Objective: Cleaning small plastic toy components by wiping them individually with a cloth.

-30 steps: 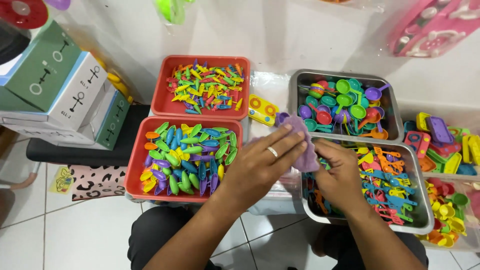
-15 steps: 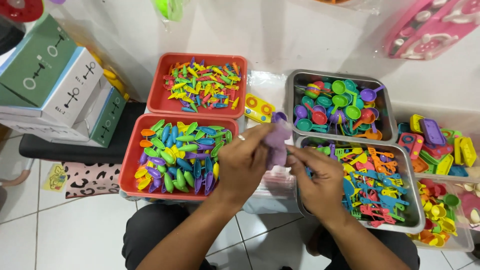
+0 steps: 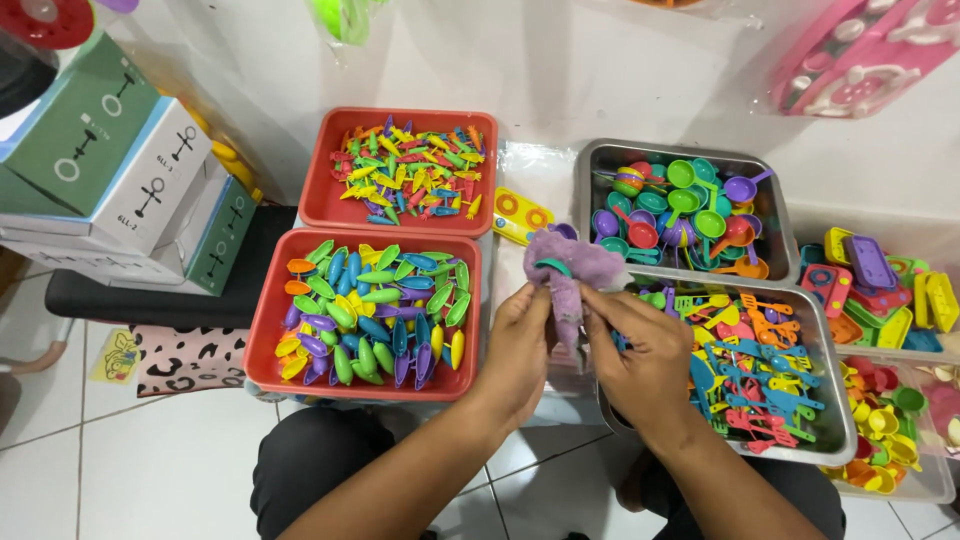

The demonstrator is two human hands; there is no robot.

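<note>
Pinching purple cloth (image 3: 568, 268) between left hand (image 3: 520, 345), right hand (image 3: 643, 352).

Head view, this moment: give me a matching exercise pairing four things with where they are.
Things:
1. purple cloth
2. near red tray
3. far red tray
4. far metal tray

Places or contents:
A. holds small spiky pieces in mixed colours
B. gripped between the left hand and the right hand
C. holds toy pans and ladles
D. holds smooth leaf-shaped pieces

Pairs: 1-B, 2-D, 3-A, 4-C
</note>
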